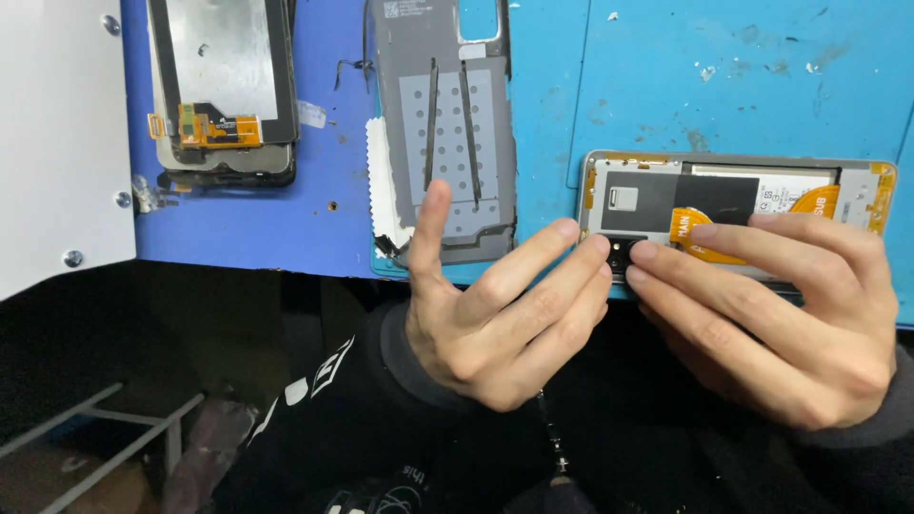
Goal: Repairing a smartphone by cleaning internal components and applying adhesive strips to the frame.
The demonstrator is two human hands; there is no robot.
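- Screen assembly (224, 90), far left on the blue table (324, 214), near its back edge: face down, orange flex up, parked clear of the hands.
- Grey back cover (446, 133), mid-table, inner side up, lower end just past the front edge; white rag (384, 195) tucked under its left side.
- Left hand (495, 319) at the front edge: thumb up and free, fingertips pressed on the left end of the opened phone (733, 205), by the camera module, likely to steady it.
- Right hand (781, 319): fingers laid flat along the phone's near side, tips meeting the left ones, index over the orange flex cable (687, 227). Neither grip pinches; both press.
- Phone lies open side up along the table's front-right edge.
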